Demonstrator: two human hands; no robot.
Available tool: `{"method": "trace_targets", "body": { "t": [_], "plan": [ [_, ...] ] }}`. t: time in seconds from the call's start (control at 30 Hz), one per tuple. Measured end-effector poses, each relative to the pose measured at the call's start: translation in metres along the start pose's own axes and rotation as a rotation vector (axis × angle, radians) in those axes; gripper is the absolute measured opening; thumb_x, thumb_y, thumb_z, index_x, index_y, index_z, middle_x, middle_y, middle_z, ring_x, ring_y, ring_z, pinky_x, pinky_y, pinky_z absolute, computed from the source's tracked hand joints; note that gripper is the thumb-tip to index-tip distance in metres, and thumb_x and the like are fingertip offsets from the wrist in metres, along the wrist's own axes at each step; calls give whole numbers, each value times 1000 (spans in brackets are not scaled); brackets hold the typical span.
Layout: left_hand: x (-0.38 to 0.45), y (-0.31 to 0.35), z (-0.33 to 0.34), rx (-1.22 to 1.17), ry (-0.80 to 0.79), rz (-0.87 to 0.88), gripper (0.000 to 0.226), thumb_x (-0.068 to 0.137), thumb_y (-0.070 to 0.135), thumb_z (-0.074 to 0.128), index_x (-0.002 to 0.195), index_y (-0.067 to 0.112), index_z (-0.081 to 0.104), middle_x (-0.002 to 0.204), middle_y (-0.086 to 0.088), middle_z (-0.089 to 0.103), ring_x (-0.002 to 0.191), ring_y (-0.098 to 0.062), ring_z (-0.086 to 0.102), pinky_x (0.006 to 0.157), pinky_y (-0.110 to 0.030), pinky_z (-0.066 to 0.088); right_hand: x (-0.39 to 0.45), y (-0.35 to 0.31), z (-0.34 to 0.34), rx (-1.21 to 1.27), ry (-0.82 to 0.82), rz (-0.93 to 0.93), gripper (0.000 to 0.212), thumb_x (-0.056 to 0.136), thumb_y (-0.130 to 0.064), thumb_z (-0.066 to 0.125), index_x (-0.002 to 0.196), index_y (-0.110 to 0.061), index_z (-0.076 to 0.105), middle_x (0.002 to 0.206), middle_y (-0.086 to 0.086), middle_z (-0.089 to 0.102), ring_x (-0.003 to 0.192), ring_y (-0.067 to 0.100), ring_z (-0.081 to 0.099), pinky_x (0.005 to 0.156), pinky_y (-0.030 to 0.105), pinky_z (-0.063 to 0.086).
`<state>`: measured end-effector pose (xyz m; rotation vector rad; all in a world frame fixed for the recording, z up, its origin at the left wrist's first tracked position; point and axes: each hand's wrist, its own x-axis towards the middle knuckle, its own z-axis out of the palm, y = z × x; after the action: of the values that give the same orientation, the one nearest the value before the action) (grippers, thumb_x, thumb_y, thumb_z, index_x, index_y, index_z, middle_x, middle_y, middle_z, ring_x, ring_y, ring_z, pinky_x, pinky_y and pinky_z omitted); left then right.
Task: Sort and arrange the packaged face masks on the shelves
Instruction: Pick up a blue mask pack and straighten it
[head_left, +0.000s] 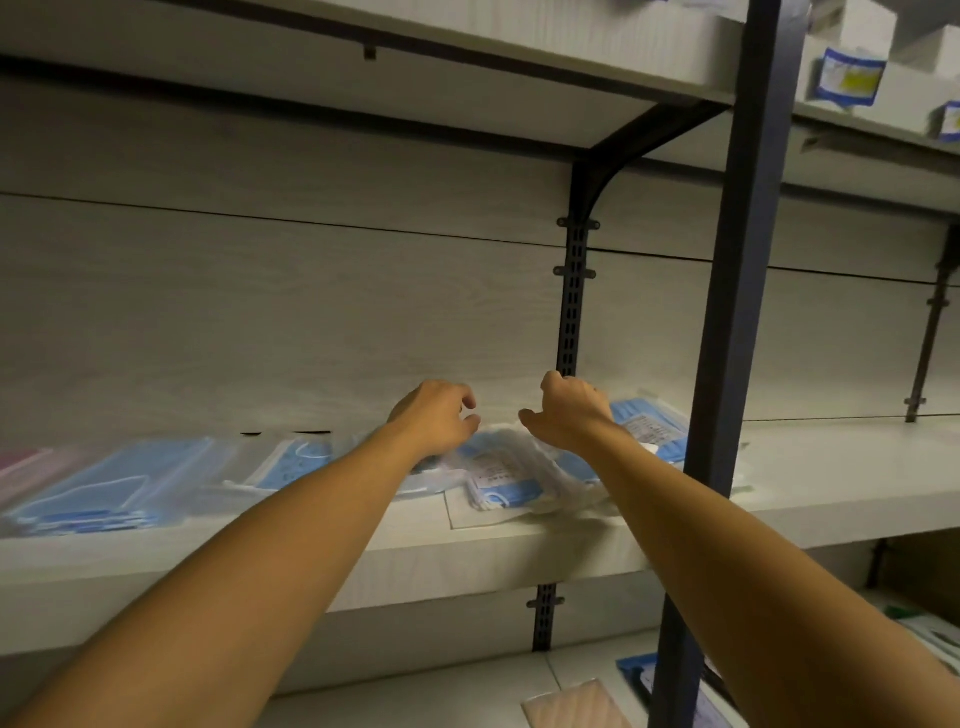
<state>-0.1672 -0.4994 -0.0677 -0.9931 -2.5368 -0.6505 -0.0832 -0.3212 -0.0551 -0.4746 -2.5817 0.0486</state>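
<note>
Hovering over mask packets (511, 475) on shelf (831, 483), left hand (434, 415) and right hand (569, 410) fingers loosely curled, grasping nothing

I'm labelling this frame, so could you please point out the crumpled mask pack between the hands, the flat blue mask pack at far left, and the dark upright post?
crumpled mask pack (511, 480): head view, on its printed label.
flat blue mask pack (111, 486): head view, middle of its face.
dark upright post (737, 291): head view, mid-height of the front.
</note>
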Motion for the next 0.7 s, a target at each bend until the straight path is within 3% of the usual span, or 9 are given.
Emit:
{"method": "trace_targets", "body": {
  "t": [0.4,0.53,0.7],
  "plan": [
    [49,2,-3,51,-78,240,35,95,34,60,128,24,64,127,0,64,108,-21,62,94,-36,52,7,4,-6,-8,-7,172,34,87,-43,62,108,-16,57,106,8,66,88,31,59,77,37,47],
    [62,12,3,53,-101,298,36,94,35,61,129,25,63,126,1,64,108,-21,61,93,-36,52,1,12,-16,-49,-19,204,40,91,-46,64,110,-12,56,98,8,58,96,33,60,81,40,48],
    [78,16,1,37,-142,333,38,94,36,62,131,25,61,126,0,63,109,-20,60,94,-38,52,10,19,-24,-138,-73,244,44,91,-55,62,103,-15,49,100,7,57,88,26,52,83,37,45]
  ]
}}
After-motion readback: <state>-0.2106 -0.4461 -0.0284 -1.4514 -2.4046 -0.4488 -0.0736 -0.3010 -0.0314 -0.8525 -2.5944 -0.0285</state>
